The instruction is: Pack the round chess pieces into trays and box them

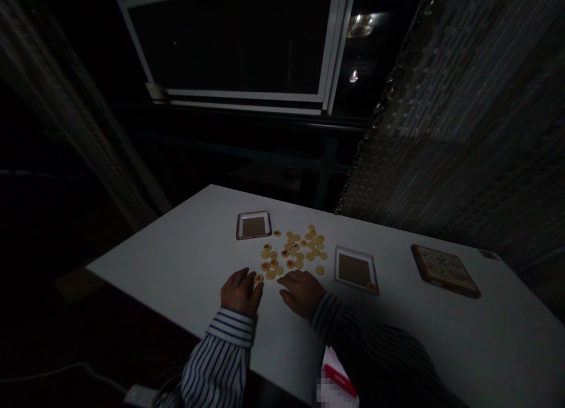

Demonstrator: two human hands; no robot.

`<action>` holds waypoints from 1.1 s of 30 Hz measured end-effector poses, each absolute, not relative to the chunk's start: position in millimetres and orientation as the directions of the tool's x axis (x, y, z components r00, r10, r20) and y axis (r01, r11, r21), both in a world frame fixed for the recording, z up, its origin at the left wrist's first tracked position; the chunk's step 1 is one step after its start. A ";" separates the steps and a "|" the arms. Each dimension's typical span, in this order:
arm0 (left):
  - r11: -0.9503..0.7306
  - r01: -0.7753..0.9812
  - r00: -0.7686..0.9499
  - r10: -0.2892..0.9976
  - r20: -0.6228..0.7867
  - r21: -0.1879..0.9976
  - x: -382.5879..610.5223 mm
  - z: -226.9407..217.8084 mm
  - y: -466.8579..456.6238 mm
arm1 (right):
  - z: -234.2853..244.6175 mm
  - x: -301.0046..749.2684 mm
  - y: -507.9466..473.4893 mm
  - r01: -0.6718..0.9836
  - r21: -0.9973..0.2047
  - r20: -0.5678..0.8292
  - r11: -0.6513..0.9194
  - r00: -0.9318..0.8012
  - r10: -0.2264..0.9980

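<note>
Round wooden Chinese chess pieces [299, 256] lie loosely spread on the white table [176, 249]. Some show red or black characters, while others look blank. At the near left of the spread, my left hand [239, 290] has a red-marked chess piece [258, 278] between its thumb and index finger. My right hand [303, 291] rests low at the near edge of the pieces. Its thumb and fingers are apart, and nothing shows between them.
A shallow open box tray [239, 226] stands beyond the pieces on the left, another tray [375, 272] to their right. Farther right lies a box with a printed lid [445, 271]. A red and white object [338, 375] is by the table's near edge; bead curtains hang behind.
</note>
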State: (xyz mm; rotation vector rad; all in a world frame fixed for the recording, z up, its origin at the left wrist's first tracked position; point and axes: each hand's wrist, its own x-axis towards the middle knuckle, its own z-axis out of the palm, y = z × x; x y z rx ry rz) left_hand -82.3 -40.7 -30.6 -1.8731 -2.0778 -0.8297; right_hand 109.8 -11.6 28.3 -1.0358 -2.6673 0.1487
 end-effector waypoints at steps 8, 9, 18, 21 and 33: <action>0.035 0.962 -0.177 0.835 0.521 0.271 -82.3 -34.3 -39.8 | 24.8 111.6 -10.6 0.652 -0.208 0.230 0.730 -0.692 0.684; 0.031 0.961 -0.176 0.834 0.523 0.274 -82.5 -34.4 -39.9 | 23.9 111.8 -10.5 0.650 -0.211 0.234 0.730 -0.692 0.684; -0.009 0.945 -0.175 0.830 0.530 0.327 -82.9 -30.6 -39.9 | 21.7 111.7 -10.8 0.643 -0.226 0.220 0.732 -0.698 0.681; -0.030 0.939 -0.170 0.827 0.536 0.344 -83.9 -30.1 -39.8 | 21.6 112.4 -10.7 0.646 -0.225 0.227 0.730 -0.693 0.684; -0.201 0.926 -0.046 0.781 0.623 0.320 -83.9 -20.8 -39.3 | 31.2 118.1 -6.2 0.671 -0.223 0.207 0.707 -0.676 0.707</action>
